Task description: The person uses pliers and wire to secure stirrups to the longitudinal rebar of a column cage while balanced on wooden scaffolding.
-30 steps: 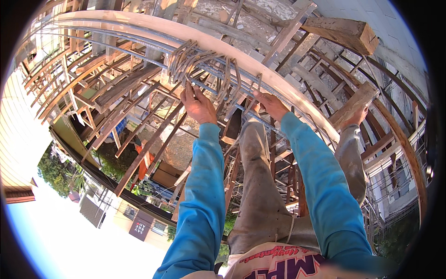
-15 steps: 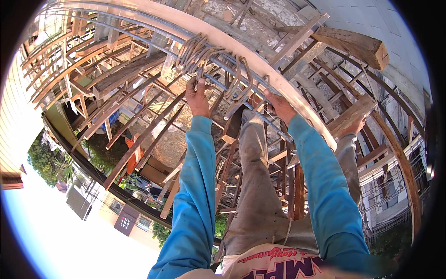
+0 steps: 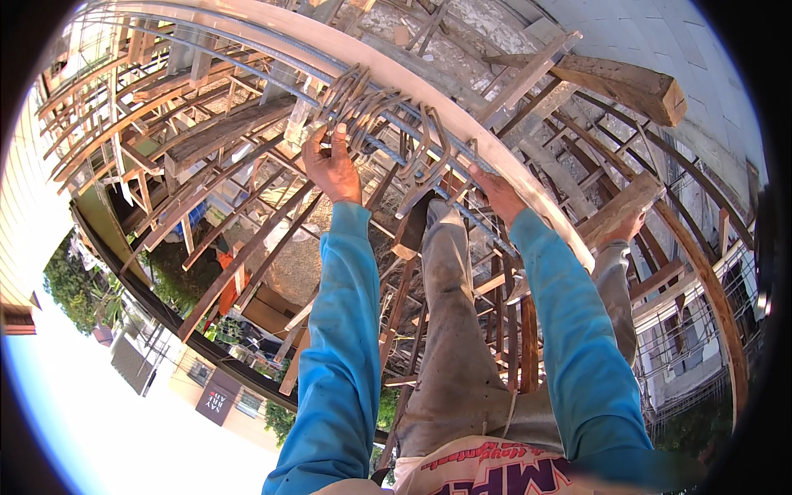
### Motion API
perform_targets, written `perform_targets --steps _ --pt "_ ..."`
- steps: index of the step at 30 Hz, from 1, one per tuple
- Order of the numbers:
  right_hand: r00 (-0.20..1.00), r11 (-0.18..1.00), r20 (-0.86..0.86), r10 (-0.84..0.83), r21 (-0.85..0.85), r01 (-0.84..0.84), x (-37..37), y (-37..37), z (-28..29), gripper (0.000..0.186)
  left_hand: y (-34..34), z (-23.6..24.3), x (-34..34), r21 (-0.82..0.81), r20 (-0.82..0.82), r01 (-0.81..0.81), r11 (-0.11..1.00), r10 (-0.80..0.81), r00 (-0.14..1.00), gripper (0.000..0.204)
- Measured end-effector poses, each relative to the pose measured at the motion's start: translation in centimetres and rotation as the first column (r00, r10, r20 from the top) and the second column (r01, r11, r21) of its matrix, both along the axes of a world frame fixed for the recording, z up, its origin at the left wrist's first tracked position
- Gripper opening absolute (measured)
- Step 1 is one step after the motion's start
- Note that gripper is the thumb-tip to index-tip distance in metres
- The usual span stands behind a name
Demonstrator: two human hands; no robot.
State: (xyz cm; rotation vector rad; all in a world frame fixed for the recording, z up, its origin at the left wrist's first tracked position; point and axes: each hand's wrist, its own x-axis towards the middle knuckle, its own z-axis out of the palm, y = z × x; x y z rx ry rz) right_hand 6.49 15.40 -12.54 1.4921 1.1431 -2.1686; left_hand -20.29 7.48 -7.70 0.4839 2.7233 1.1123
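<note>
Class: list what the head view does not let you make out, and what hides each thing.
In the head view:
Right hand: its own back hides what its fingers grip, if anything.
Bundle of bent steel ties: they overlap, preventing a sure count.
Steel bars: far-left ends are lost toward the dark rim.
Orange thing below: too small, and crossed by timber.

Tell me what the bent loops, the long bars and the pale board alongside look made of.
Bent loops: probably steel, dull brown as if rusted, each keeping a stiff bent shape. Long bars: likely steel too, bluish grey, with a ribbed-looking surface in places. Pale board: seems wood, perhaps plywood, smooth and light tan; its grain isn't clear.
</note>
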Motion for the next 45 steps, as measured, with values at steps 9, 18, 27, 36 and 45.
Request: perform_targets --steps 9,18,27,36,45 --pt "0.999 0.997 -0.007 -0.037 0.070 0.037 -0.2 -0.7 -0.2 0.081 2.7 0.8 -1.9 -0.269 -0.119 0.362 0.892 -0.404 0.907 0.033" --pt "1.000 1.000 -0.001 0.001 0.020 -0.001 0.1 -0.5 -0.6 0.083 2.1 0.9 -0.1 -0.424 0.015 0.320 0.847 -0.347 0.938 0.035" --pt "0.997 0.996 0.001 0.078 0.051 -0.078 -0.1 -0.4 -1.0 0.084 3.3 1.1 -3.4 -0.464 -0.160 0.328 0.823 -0.442 0.883 0.030" --pt "0.995 0.995 -0.008 0.098 -0.036 -0.098 -0.7 0.7 0.9 0.085 2.9 1.8 -2.8 -0.403 -0.029 0.490 0.773 -0.546 0.838 0.035" --pt "0.992 0.992 0.008 0.125 -0.006 -0.125 0.1 0.2 -0.7 0.087 6.3 2.8 -2.5 -0.656 0.205 0.638 0.403 -0.719 0.665 0.031"
